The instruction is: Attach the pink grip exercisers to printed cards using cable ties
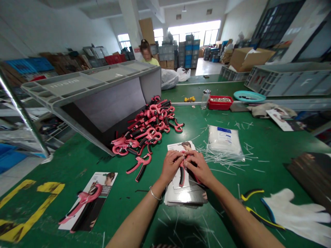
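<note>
A pink-and-black hand grip strengthener [182, 176] lies on a printed backing card [176, 147], on top of a stack of cards [184, 197]. My left hand [171, 166] is closed on the strengthener's upper part from the left. From the right, my right hand [200, 168] pinches at the same spot, its fingertips close to those of the left. Whether a thin tie is between the fingertips, I cannot make out. At the left, another strengthener [83, 203] rests on its own card [106, 184].
A tipped grey crate [103, 81] spills a heap of strengtheners [152, 120]. White plastic ties [223, 160] lie scattered by a clear bag [224, 139]. Pliers [250, 196] and a white glove [294, 210] are at right. Behind stand a glass jar [205, 99] and a red tray [219, 105]. A person [152, 61] is beyond the crate.
</note>
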Tool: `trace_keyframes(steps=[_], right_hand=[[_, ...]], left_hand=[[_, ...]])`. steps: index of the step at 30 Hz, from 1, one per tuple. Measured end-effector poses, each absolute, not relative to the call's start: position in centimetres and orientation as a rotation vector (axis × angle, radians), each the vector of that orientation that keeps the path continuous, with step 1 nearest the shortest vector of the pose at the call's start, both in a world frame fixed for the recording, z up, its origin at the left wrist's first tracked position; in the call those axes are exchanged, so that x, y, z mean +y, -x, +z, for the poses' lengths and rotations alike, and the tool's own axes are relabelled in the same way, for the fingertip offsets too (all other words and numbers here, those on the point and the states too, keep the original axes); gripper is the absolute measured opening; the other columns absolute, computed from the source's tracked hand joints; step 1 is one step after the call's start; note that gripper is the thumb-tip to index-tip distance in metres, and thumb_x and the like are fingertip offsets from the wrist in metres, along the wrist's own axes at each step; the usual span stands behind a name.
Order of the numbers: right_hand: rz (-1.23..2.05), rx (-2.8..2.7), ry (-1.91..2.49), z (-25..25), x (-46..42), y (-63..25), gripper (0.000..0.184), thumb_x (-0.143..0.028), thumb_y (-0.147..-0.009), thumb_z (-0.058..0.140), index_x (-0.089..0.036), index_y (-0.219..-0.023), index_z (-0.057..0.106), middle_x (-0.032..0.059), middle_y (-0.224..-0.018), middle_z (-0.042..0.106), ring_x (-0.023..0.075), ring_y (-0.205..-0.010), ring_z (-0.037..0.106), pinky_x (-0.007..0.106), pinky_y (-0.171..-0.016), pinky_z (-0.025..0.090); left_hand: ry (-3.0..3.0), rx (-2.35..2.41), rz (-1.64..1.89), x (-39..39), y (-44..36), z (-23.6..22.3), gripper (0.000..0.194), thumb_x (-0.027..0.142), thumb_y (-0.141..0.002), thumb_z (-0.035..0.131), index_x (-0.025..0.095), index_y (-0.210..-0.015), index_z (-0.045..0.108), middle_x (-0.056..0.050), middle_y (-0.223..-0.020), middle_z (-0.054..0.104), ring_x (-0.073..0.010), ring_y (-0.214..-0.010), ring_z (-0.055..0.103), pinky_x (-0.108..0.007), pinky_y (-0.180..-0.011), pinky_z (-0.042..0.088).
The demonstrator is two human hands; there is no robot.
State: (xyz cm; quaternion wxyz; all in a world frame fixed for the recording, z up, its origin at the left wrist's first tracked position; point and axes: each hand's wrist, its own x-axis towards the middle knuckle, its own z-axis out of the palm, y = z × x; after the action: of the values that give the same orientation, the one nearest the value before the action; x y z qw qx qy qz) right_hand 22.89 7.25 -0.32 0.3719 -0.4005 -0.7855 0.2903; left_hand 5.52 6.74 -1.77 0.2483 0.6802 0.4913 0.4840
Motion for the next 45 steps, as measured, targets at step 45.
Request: trace_keyframes(steps=[45], right_hand=[[0.284, -2.601, 1.032, 3.4, 2.2, -23.6, 0.012, -0.017, -0.090, 0.054, -0.021, -0.091, 0.065, 0.0115, -0.087, 0.067, 0.0292, -0.087, 0.053, 0.043, -0.077, 0.043]], left_hand=[[-2.240, 1.830, 0.624, -1.4, -4.5, 1.6, 0.014, 0.029, -0.085, 0.063, 0.018, -0.090, 0.056, -0.009, -0.089, 0.056, -0.0254, -0.084, 0.056, -0.039, -0.075, 0.046]])
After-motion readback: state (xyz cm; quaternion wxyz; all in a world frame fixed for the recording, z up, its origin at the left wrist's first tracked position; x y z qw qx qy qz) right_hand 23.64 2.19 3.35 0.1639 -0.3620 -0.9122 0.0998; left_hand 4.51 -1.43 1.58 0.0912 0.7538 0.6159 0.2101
